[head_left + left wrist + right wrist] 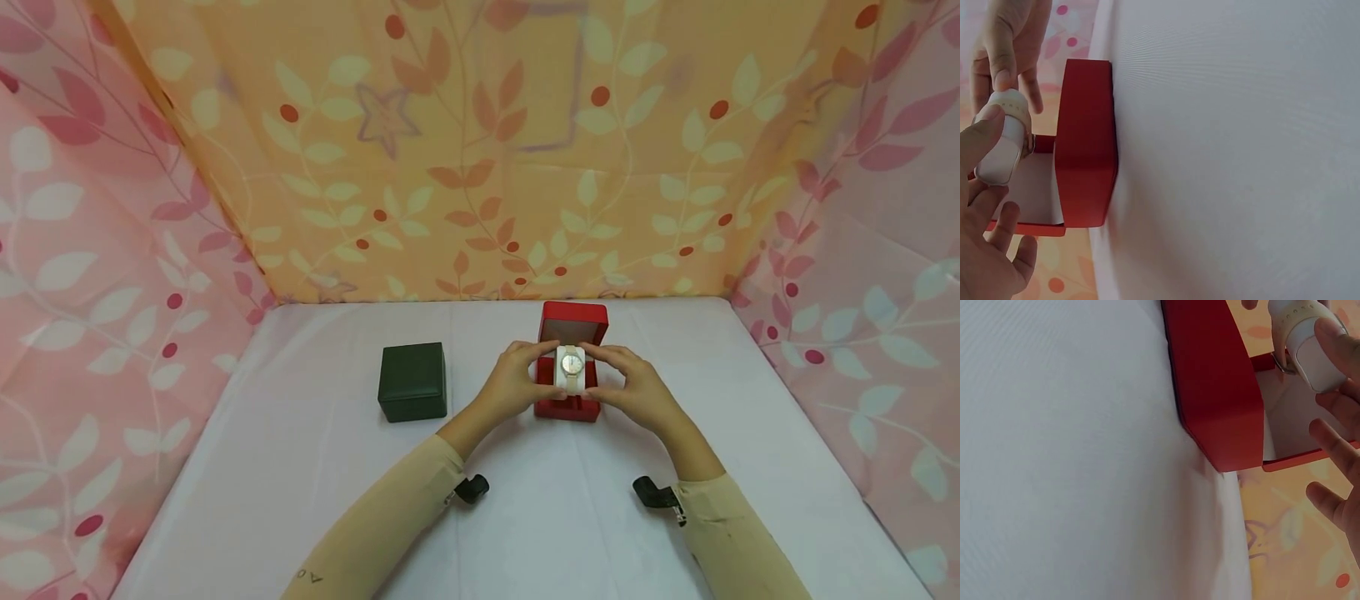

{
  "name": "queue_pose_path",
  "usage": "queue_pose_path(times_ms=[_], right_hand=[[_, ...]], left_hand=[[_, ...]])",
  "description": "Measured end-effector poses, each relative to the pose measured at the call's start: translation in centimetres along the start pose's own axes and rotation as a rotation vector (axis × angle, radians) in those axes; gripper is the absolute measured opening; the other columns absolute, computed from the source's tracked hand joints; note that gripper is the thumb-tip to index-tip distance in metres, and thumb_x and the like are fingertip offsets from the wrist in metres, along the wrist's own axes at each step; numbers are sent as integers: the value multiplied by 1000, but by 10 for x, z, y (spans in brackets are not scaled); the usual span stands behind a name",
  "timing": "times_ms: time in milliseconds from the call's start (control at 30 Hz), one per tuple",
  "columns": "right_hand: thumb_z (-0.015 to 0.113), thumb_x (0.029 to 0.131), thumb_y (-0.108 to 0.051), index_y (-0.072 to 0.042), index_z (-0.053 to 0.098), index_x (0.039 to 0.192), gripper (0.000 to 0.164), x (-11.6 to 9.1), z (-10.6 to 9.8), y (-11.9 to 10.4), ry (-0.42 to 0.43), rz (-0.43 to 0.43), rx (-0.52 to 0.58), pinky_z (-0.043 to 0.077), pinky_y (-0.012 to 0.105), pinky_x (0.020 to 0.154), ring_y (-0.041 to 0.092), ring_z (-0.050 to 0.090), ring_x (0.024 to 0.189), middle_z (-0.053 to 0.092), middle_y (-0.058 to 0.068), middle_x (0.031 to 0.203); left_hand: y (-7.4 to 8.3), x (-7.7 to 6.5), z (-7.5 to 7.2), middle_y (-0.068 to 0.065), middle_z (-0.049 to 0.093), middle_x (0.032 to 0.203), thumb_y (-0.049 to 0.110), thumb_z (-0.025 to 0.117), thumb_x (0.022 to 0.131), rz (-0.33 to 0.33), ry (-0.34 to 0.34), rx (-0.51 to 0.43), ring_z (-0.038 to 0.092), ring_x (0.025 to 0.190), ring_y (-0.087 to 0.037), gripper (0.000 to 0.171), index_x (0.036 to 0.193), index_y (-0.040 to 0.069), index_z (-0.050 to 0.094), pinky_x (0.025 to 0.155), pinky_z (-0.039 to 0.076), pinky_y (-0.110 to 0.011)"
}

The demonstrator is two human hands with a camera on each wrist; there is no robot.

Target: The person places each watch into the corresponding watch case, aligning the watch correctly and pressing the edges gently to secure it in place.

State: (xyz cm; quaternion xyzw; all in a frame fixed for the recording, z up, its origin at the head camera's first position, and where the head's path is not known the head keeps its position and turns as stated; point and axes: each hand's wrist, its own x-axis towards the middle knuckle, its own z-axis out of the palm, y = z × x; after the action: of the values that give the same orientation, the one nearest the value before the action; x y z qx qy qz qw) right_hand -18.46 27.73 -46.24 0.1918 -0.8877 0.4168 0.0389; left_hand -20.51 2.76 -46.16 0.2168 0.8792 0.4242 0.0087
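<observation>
A wristwatch (572, 364) with a pale cream strap is wrapped round a white watch cushion (999, 159). My left hand (516, 377) grips the cushion's left end between thumb and fingers, and my right hand (637, 390) grips its right end. Both hands hold it over the base of an open red watch box (555, 410), with the dial turned up toward my head. The box's lid (573, 313) stands raised behind the watch. In the right wrist view the strap (1285, 331) and its buckle hang on the side of the cushion facing the lid.
A closed dark green box (412, 382) stands to the left on the white-covered table (315, 467). Floral cloth walls (480, 192) enclose the table at the back and sides. A small black wrist camera (472, 489) sits at each cuff.
</observation>
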Motion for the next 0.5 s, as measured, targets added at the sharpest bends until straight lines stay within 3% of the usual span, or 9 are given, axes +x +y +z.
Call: queue_pose_path(times_ms=[500], right_hand=[[88,81,-34,-26,55,148,75,2,9,4,-46,84,-52,34,69,111,38,43,143,53,11,151]], left_hand=[[-12,6,14,-4,64,131,34,93,75,0,1,107,52,125,-23,81,147,25,57,98,51,-45]])
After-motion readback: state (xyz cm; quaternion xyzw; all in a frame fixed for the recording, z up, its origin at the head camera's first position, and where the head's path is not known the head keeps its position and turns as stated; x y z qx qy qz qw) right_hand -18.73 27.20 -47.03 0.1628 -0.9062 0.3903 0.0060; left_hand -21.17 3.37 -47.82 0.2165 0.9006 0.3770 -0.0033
